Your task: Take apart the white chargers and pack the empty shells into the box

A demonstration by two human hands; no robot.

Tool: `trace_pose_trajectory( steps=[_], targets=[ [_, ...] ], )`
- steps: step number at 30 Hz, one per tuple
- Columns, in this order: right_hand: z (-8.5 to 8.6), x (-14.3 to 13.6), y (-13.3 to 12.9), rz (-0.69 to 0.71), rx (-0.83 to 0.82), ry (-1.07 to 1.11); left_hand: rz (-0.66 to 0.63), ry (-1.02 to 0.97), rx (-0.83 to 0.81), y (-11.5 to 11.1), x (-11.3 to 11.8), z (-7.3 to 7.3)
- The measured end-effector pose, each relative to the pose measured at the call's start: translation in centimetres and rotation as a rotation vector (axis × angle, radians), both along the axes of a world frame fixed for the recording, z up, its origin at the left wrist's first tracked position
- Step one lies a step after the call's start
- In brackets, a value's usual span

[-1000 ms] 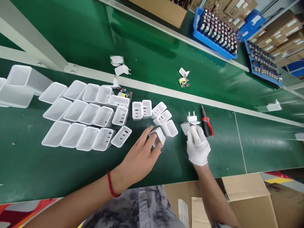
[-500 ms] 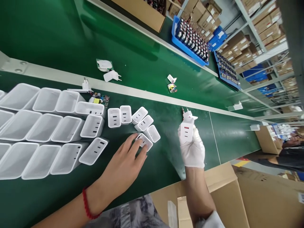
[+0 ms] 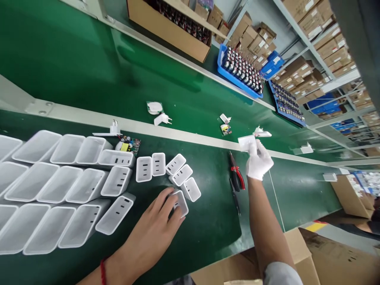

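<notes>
Covering much of a small, white, open-topped plastic housing (image 3: 184, 206), the bare left hand (image 3: 156, 227) leaves only part of its rim in sight. White-gloved fingers hide part of a white plastic charger (image 3: 246, 143) with plug pins, so its slotted end cannot be made out; several long white plastic tubs (image 3: 26, 186) are cut off at the left of the view. The left fingers, half spread, curve loosely round the housing, which sits between the front and rear edges of the green surface (image 3: 204, 233). The right hand (image 3: 259, 163) pinches the charger towards the surface's rear edge. Half a second ago the charger showed its slotted face and covered most of the red-and-black pliers (image 3: 236, 174); now it is turned and farther forward, and the pliers lie in plain view
</notes>
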State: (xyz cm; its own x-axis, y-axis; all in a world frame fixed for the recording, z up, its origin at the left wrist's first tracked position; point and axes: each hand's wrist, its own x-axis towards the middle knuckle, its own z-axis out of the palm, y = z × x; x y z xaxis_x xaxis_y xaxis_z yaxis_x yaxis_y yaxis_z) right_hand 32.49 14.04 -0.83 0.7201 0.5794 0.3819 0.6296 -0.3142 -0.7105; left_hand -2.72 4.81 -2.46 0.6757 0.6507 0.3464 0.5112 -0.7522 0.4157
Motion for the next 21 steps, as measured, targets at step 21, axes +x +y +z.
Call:
trace_pose_trajectory(
  steps=[21],
  targets=[
    [-1.5, 6.2, 10.2, 0.207, -0.616, -0.211, 0.085, -0.111, -0.263, -1.4, -2.0, -1.3]
  ],
)
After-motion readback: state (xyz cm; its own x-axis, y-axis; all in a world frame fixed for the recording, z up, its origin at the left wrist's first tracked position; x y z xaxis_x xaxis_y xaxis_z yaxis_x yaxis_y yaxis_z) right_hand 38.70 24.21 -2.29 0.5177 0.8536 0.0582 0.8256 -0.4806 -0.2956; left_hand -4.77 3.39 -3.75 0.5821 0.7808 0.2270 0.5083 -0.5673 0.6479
